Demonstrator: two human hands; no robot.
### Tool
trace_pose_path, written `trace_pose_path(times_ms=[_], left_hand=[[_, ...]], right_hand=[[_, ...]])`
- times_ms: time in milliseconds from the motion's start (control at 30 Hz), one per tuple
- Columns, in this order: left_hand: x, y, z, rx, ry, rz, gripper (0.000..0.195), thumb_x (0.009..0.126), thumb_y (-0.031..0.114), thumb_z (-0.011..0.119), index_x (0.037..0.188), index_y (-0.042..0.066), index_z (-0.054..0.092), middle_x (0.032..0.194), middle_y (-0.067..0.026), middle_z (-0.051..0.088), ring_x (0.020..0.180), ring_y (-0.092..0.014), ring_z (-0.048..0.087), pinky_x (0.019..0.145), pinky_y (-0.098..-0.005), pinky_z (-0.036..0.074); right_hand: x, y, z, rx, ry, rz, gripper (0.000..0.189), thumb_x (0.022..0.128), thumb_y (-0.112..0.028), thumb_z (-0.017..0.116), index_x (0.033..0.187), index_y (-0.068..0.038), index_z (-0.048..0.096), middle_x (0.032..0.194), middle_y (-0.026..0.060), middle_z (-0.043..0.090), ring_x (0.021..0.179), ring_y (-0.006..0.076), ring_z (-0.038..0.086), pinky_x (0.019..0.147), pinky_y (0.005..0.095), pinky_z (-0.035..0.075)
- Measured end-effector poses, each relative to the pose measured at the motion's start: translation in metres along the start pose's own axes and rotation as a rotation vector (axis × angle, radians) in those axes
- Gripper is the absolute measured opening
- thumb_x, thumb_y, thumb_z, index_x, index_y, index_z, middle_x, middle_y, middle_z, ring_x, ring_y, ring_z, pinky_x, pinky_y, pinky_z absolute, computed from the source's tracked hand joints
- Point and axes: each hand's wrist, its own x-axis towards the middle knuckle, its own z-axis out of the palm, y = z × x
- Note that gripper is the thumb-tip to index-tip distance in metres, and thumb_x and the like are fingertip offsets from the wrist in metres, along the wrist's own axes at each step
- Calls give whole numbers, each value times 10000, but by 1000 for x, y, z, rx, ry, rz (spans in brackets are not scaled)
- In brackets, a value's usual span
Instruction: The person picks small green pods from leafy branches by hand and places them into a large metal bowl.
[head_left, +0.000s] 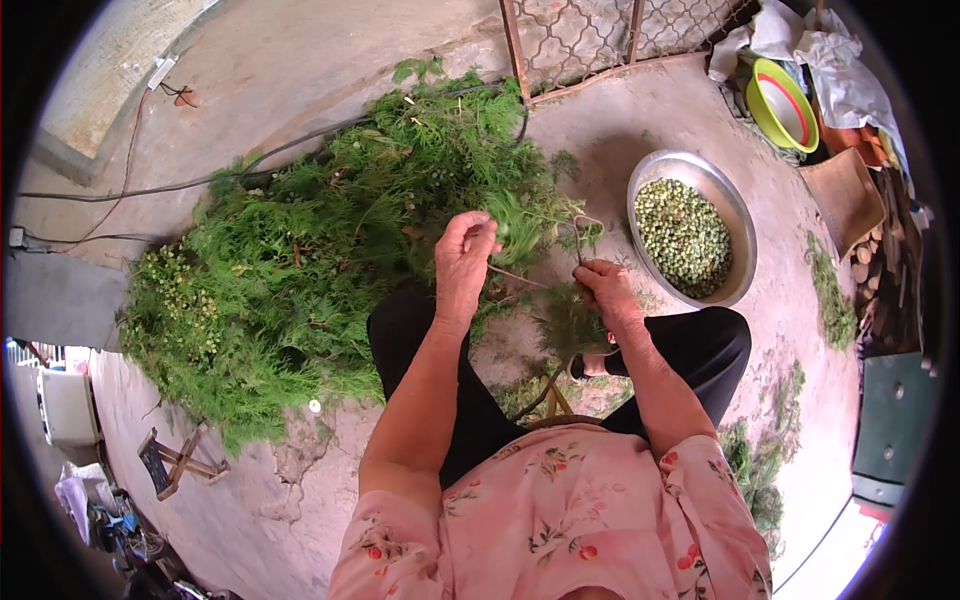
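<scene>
My right hand (611, 291) grips the brown stem of a conifer branch (577, 238), between thumb and fingers. Green sprays of foliage hang below and to the left of that hand. My left hand (463, 259) is raised beside a motion-blurred green sprig (517, 225), its fingers curled; whether anything is pinched in them is unclear. A big heap of cut conifer branches (315, 225) spreads in front of me and to the left, with pale round cones showing at its left side. On the right, a metal basin (742, 217) contains many small green cones or seeds (682, 236).
A small folding stool (180, 461) stands at the lower left. Black cables (300, 142) run along the wall behind the heap. A metal lattice gate (577, 37), a yellow-green plastic basin (780, 105) and white sacks (851, 67) are at the back. Loose greenery (829, 292) lies on the right floor.
</scene>
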Motion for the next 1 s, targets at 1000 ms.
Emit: trace_pose_path(times_ms=[1000], left_hand=[[-17, -1, 5, 54, -94, -330, 225, 731, 2, 629, 950, 27, 581, 755, -7, 587, 639, -75, 518, 564, -202, 396]], right_hand=[[-39, -51, 55, 120, -141, -251, 183, 780, -148, 651, 897, -13, 610, 637, -39, 518, 529, 34, 396, 469, 180, 321]])
